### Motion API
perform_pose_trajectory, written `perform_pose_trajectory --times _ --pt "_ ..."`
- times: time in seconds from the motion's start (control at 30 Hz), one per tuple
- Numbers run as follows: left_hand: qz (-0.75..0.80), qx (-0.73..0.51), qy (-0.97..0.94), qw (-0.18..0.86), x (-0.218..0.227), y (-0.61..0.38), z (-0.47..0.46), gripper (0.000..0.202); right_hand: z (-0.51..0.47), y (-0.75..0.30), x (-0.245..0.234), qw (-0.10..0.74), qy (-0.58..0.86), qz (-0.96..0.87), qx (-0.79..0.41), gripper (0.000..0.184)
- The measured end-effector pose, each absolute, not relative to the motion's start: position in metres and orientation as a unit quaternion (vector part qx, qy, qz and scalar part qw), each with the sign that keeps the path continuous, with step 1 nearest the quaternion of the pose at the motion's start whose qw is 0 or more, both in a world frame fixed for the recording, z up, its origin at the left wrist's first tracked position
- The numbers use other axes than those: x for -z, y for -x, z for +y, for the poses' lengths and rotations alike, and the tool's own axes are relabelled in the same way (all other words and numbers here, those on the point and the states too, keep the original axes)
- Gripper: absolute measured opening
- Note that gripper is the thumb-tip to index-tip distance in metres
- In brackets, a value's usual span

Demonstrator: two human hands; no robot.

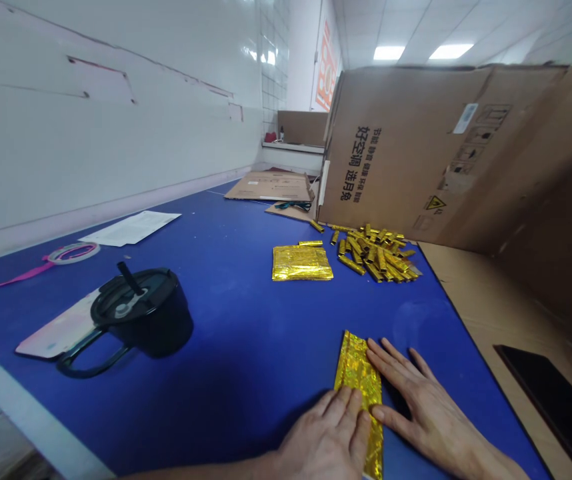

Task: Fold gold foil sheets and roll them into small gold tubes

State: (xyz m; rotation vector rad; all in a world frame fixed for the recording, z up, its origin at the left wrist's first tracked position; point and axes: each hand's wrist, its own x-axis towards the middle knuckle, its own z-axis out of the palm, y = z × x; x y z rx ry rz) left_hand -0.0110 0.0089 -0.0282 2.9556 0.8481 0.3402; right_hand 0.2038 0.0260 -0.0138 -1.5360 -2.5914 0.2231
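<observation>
A folded strip of gold foil paper (359,373) lies on the blue table (236,333) close to me. My left hand (329,437) rests flat on its near left edge, fingers together and stretched out. My right hand (419,400) lies flat on the table just right of the strip, fingers spread, thumb touching the foil. Farther back sits a flat stack of gold foil sheets (301,263), with a heap of several small rolled gold pieces (376,252) to its right.
A black lidded mug with straw and handle (139,317) stands at left on a pink sheet. A tape roll (73,253) and white paper (131,227) lie by the wall. A big cardboard box (446,147) stands behind the heap; a dark tray (561,407) at right.
</observation>
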Motion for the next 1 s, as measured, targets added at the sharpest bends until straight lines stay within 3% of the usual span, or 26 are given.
perform_pose_trajectory --times 0.33,0.57,0.8,1.0 --pt "0.285 -0.101 -0.951 0.069 0.0269 0.0078 0.0072 0.037 0.0268 -0.2038 0.0148 0.068 0.502 -0.858 -0.080 0.062" --pt "0.270 -0.097 -0.957 0.042 0.0274 0.0075 0.0085 0.037 0.0228 -0.2040 0.0141 0.115 0.499 -0.856 -0.067 0.068" --pt "0.264 -0.095 -0.960 0.014 0.0333 0.0046 0.0110 0.036 0.0218 -0.1992 0.0110 0.133 0.467 -0.872 -0.063 0.045" --pt "0.276 -0.103 -0.955 0.038 0.0248 0.0083 0.0095 0.036 0.0229 -0.1992 0.0108 0.112 0.466 -0.873 -0.093 0.045"
